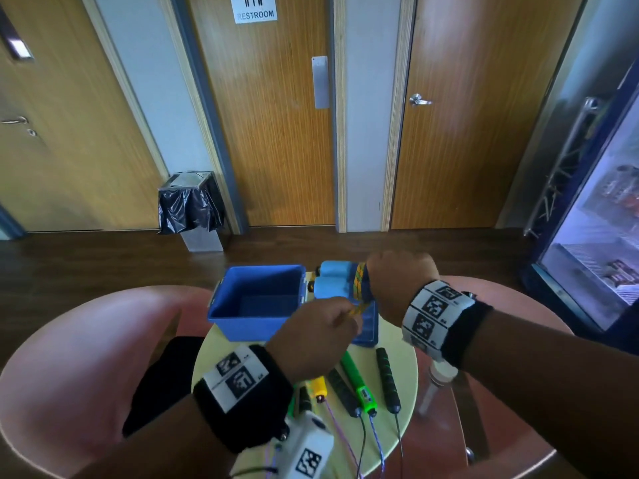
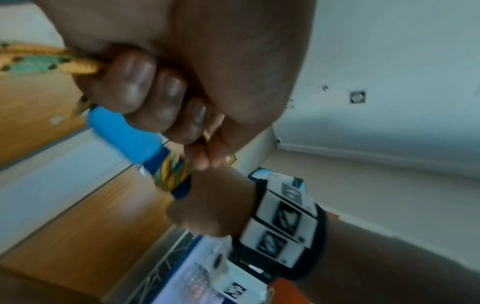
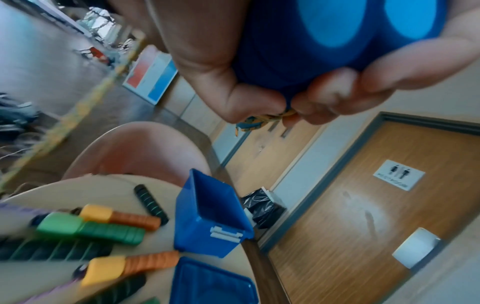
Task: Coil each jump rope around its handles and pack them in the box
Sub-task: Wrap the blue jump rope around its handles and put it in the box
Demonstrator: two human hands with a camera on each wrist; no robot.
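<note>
Right hand (image 1: 397, 281) clamps the two light-blue foam handles (image 1: 333, 283) side by side above the open blue plastic box (image 1: 256, 299) on the tabletop (image 1: 404, 371), as a fixed core, while left hand (image 1: 318, 340) pinches the yellow-green braided rope (image 2: 49, 61), apparently feeding wraps taut.

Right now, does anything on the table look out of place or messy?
Nothing damaged or spilled. The blue box stands open and empty, and the cords of the other jump ropes hang uncoiled over the table's near edge.
</note>
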